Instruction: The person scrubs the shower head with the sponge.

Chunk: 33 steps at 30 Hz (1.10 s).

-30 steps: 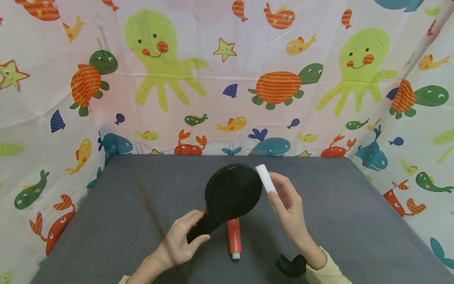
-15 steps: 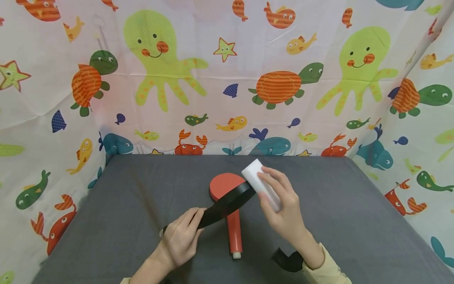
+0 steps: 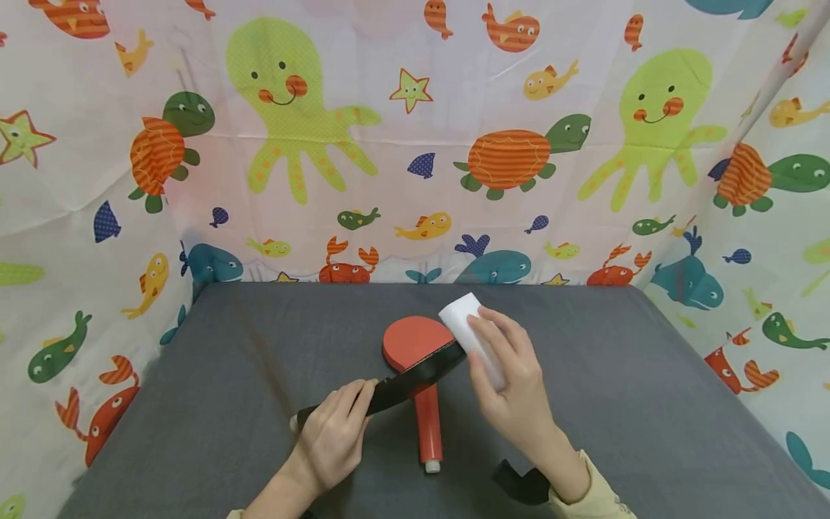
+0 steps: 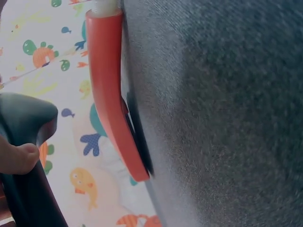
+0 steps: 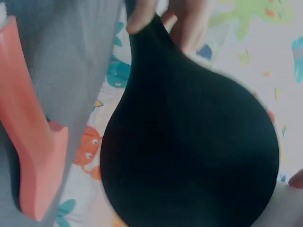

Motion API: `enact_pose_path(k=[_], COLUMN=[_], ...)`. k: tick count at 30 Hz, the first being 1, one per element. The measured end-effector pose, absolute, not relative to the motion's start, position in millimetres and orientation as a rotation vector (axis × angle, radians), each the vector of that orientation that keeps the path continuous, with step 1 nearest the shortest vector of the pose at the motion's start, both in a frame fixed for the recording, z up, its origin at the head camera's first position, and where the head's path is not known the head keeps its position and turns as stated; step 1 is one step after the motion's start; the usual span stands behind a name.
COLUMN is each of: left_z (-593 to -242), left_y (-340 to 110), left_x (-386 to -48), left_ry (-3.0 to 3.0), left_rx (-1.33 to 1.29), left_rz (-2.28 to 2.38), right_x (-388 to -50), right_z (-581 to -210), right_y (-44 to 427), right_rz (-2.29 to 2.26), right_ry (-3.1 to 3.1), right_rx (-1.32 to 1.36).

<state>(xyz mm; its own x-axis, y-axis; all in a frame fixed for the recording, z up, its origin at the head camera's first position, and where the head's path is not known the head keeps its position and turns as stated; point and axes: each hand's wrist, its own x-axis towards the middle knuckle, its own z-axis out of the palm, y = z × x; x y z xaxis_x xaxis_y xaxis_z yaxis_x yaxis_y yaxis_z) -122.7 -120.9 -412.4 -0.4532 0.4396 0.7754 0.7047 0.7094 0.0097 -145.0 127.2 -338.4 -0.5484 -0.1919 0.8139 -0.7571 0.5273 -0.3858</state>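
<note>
In the head view my left hand (image 3: 333, 436) grips the handle of a black handheld shower head (image 3: 424, 371), tilted nearly edge-on above the table. A pale connector shows at its handle end. My right hand (image 3: 515, 382) holds a white sponge (image 3: 462, 321) against the far rim of that head. The right wrist view shows the broad black round side (image 5: 189, 142), with the white sponge (image 5: 284, 208) at its lower right edge. Behind and below lies a red handheld shower head (image 3: 428, 425), partly covered by the black one; its white connector (image 3: 431, 466) points towards me.
A grey cloth-covered table (image 3: 272, 339) lies under the hands. A curtain (image 3: 415, 144) printed with sea animals stands at the back and sides. Beside my right wrist is a curved black band (image 3: 521, 483). A blurred thin brown strip (image 3: 272, 375) crosses the left side.
My left hand has turned the black shower head from its broad side to nearly edge-on, uncovering the red one's round head. My right hand has shifted slightly left with the sponge, now showing its broad face.
</note>
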Motion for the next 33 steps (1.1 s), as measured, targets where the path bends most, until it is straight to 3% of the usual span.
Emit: enact_pose_path(k=[5, 13, 25, 33], left_z=[-412, -413, -412, -412], left_y=[-119, -119, -116, -116], left_x=[-124, -122, -119, -119], left_ry=[-2.093, -2.108, -2.13, -2.138], left_rx=[-0.848, -0.822, -0.789, -0.779], left_rz=[-0.375, -0.32, -0.267, -0.285], right_x=[-142, -155, -124, -135], right_z=[-338, -349, -360, -353], right_y=[123, 140, 91, 103], right_rz=[0.827, 0.924, 0.462, 0.464], right_ry=[-2.009, -2.221, -2.054, -2.109], right_rx=[0.817, 0.536, 0.912, 0.741])
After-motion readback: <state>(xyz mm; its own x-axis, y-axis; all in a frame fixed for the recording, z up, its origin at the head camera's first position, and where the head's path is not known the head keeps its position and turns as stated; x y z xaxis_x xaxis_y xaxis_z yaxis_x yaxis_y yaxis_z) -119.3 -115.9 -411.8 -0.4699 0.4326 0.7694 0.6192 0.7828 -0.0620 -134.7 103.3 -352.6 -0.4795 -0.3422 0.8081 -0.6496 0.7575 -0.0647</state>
